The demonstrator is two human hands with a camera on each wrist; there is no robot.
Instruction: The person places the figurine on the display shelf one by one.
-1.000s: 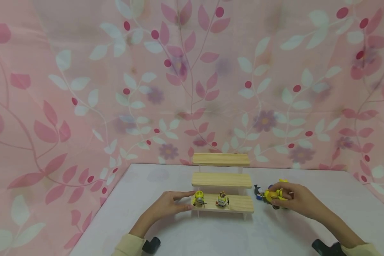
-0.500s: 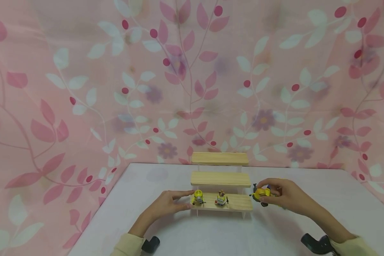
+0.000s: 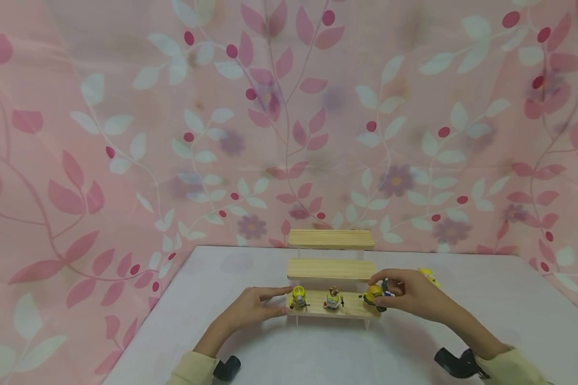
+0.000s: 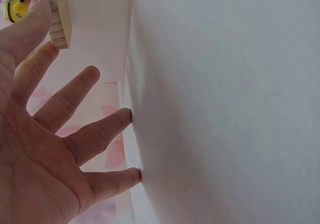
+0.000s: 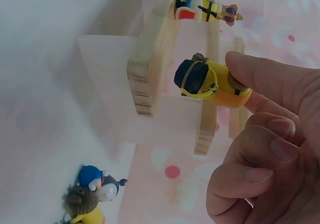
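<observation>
My right hand (image 3: 411, 291) pinches a yellow minion toy figure (image 5: 210, 86) with dark legs between thumb and forefinger, its other fingers curled. In the head view the toy overlaps the right end of the lowest wooden shelf board (image 3: 354, 307); in the right wrist view it hovers beside that board, tilted. My left hand (image 3: 250, 310) is at the board's left end, thumb and forefinger touching its corners, the remaining fingers straight and spread. Beside them on the board stands a yellow minion figure (image 3: 298, 297); a crowned minion figure (image 3: 333, 299) stands mid-board.
Above and behind rise the middle shelf board (image 3: 331, 269) and the top shelf board (image 3: 331, 238) of the tiered stand. More small figures (image 5: 92, 194) rest on the white table (image 3: 212, 272), right of the stand. A pink floral cloth (image 3: 270, 133) hangs behind.
My right hand has lifted a yellow figure from the group at right and carried it left to the lowest board's right end. The left hand stays at the board's left end.
</observation>
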